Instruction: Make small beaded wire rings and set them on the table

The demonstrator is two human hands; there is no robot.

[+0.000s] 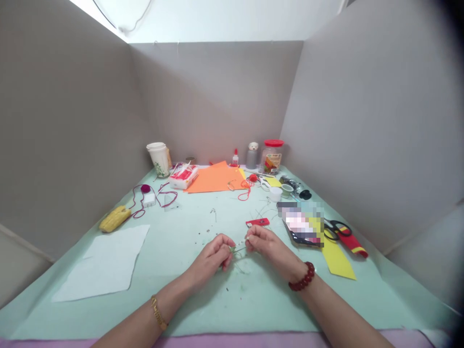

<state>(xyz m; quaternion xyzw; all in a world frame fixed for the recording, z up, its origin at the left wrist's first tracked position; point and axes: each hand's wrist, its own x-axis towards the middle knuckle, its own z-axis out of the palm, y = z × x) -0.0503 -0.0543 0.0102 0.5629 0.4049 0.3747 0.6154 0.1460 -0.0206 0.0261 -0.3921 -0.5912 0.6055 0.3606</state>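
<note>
Okay, my left hand (219, 251) pinches a small green tuft (233, 250); my right hand (260, 240) is closed on a thin pale strand (242, 242). Tuft's between my hands, over the tabletop (268, 309), near the red strip (263, 222).

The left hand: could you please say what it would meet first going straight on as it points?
Past the thin strand in the gap, probably the right hand, though depth is unclear here.
</note>
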